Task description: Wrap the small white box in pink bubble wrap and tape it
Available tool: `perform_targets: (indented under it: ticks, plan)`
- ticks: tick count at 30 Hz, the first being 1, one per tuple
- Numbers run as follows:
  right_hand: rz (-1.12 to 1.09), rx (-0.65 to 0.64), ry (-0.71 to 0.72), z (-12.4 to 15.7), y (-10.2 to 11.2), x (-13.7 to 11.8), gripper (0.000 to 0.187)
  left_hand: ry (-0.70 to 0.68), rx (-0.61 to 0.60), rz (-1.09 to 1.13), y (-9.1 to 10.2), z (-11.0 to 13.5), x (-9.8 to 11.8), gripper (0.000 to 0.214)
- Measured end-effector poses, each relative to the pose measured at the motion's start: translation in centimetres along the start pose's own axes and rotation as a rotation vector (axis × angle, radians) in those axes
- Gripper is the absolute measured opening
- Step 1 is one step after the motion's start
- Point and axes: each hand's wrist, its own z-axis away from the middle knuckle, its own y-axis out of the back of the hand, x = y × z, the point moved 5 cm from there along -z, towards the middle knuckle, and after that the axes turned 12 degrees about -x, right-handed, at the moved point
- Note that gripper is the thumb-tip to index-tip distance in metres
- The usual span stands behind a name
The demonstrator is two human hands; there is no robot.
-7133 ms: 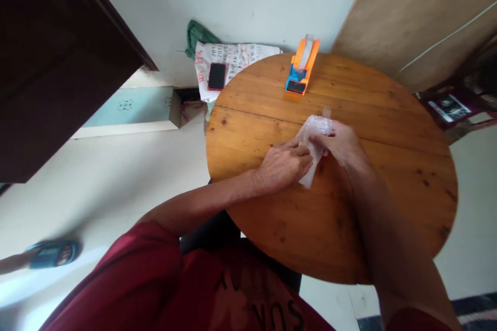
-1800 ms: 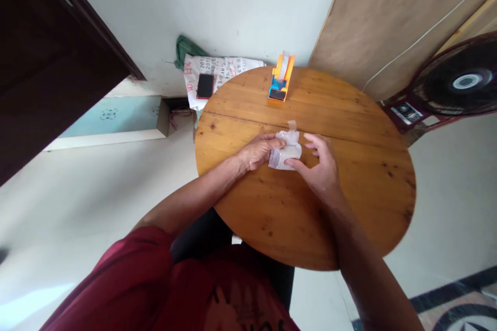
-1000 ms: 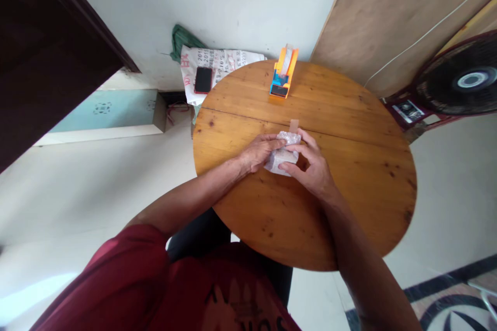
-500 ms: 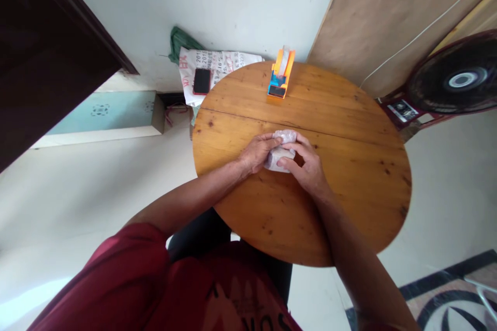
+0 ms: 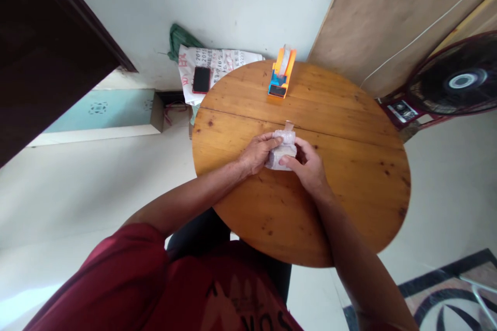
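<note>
Between my hands is a small bundle in bubble wrap [image 5: 282, 151], whitish and see-through, over the middle of the round table. What lies inside the wrap I cannot make out. A short strip of clear tape [image 5: 289, 125] sticks up from its far edge. My left hand [image 5: 258, 153] grips the left side, thumb on top. My right hand [image 5: 309, 165] holds the right side, thumb lying on the near part and the other fingers curled behind, partly hidden. Farther back on the table stands an orange and blue tape dispenser [image 5: 282, 72] with a roll of clear tape.
The round wooden table [image 5: 361, 165] meets the wall at its far side. Left of it, a phone [image 5: 201, 80] rests on a white printed sack [image 5: 229, 59]. A large fan [image 5: 462, 80] stands at the right. A pale blue box [image 5: 101, 108] is on the floor.
My right fingers have drawn back from the top of the bundle to its right side. The tape strip at the far edge now shows. My left hand stays in place.
</note>
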Motion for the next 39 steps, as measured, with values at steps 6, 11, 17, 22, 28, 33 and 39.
perform_targets:
  ticks: [6, 11, 17, 22, 28, 33, 39]
  plan:
    - [-0.045, 0.109, -0.068, 0.6, 0.1, -0.1, 0.056, 0.007, 0.009, -0.018, -0.7, 0.3, -0.2, 0.012]
    - [-0.095, 0.085, -0.106, 1.1, 0.0, -0.3, 0.05, -0.001, -0.009, -0.101, -0.7, 0.5, -0.1, 0.018]
    - [-0.064, 0.1, -0.142, 1.9, 0.5, -0.2, 0.043, 0.089, -0.259, -0.245, -1.0, 1.2, 1.1, 0.037]
    - [-0.022, 0.065, -0.161, 2.0, 1.0, 0.2, 0.048, 0.149, -0.364, -0.386, -1.3, 1.7, 1.6, 0.044]
    - [0.067, 0.022, -0.179, 1.9, 1.7, -0.1, 0.04, 0.098, -0.4, -0.428, -1.2, 1.6, 1.5, 0.041]
    - [0.073, -0.059, -0.186, 1.5, 2.0, -0.2, 0.032, 0.12, -0.36, -0.404, -0.1, 0.9, 1.4, 0.049]
    - [0.157, -0.091, -0.152, 1.2, 2.4, -0.6, 0.021, 0.113, -0.249, -0.331, 0.7, 0.1, 1.0, 0.05]
